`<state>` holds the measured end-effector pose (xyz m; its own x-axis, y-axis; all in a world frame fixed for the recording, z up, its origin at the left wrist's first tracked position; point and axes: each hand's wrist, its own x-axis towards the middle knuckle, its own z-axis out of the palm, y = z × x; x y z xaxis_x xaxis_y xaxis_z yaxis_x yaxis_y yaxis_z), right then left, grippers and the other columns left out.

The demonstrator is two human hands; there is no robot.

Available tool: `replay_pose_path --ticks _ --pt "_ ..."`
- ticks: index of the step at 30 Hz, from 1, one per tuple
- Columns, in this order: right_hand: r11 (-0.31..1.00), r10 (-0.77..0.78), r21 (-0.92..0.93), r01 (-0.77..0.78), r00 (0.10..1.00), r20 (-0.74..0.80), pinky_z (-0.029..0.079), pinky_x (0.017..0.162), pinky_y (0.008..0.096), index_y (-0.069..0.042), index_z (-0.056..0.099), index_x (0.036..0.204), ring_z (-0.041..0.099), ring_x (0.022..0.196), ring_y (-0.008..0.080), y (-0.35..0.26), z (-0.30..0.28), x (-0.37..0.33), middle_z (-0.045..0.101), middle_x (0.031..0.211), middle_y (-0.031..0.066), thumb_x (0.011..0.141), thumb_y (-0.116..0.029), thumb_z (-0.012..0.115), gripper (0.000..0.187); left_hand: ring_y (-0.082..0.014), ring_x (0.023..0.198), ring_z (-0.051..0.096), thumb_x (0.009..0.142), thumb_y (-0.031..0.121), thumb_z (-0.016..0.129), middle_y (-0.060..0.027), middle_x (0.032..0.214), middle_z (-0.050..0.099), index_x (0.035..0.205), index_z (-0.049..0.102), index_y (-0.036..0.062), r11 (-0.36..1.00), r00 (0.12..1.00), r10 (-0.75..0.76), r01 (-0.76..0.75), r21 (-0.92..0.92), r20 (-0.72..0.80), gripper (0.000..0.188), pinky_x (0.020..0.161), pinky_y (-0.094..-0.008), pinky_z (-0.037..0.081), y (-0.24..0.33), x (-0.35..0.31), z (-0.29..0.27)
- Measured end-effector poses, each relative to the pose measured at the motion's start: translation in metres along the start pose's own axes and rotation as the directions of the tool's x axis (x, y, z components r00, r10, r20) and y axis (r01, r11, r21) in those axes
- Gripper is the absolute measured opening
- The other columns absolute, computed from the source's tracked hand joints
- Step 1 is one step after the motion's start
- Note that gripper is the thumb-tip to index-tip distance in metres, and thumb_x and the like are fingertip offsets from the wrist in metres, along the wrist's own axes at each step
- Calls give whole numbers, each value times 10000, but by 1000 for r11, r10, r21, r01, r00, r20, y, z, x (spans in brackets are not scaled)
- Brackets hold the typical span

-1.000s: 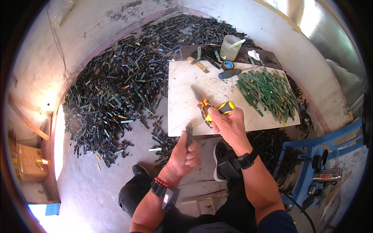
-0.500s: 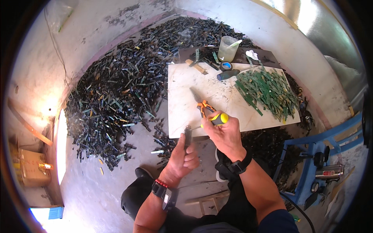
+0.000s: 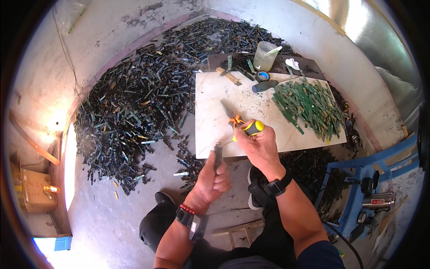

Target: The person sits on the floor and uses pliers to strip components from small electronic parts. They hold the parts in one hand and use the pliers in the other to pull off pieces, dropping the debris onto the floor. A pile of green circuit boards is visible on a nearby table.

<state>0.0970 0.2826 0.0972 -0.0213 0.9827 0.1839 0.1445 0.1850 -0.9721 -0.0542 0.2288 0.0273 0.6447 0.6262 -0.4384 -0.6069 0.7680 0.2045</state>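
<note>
I have my left hand (image 3: 210,180) curled around a black stick (image 3: 218,153). My right hand (image 3: 260,150) pinches a yellow screwdriver (image 3: 255,128), its tip by the stick's top, near the pliers (image 3: 234,121).

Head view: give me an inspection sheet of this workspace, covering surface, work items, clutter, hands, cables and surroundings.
Surface: white board, dark crumbs scattered on it.
Work items: yellow-and-black screwdriver, its shaft pointing at a dark piece; orange-handled pliers on the board, partly hidden; green strips heaped at the board's right.
Clutter: dark-handled screwdriver, black-and-blue roll; translucent cup beyond the board.
Hands: left hand grips the dark piece; right hand grips the yellow-and-black screwdriver.
Cables: black cable, lower right; its ends cannot be traced.
Surroundings: large heap of dark pieces on the floor; blue chair at right, metal flask on it.
</note>
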Motion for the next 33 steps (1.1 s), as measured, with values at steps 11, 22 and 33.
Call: replay_pose_path --ticks 11,22,33 --pt "932 300 215 -292 954 -2 309 397 195 -12 596 726 421 453 25 -1 -8 11 505 563 -24 819 -139 592 158 -94 343 185 909 635 257 50 443 262 613 396 147 1000 998 -22 22 -4 60 587 363 -247 187 -2 -4 -1" --pt "887 400 225 -403 915 61 324 367 190 -29 565 702 441 406 55 13 -18 19 545 563 26 823 -172 630 198 -88 340 196 908 629 285 49 442 276 621 403 142 998 995 -61 62 0 84 577 359 -240 195 -3 -9 -1" --pt "962 98 270 -35 970 -224 386 496 193 11 595 876 477 556 44 0 -18 4 555 677 23 839 -140 653 166 -82 340 199 918 607 291 60 448 276 619 388 150 995 997 10 -3 -97 78 555 364 -235 198 6 -6 -7"
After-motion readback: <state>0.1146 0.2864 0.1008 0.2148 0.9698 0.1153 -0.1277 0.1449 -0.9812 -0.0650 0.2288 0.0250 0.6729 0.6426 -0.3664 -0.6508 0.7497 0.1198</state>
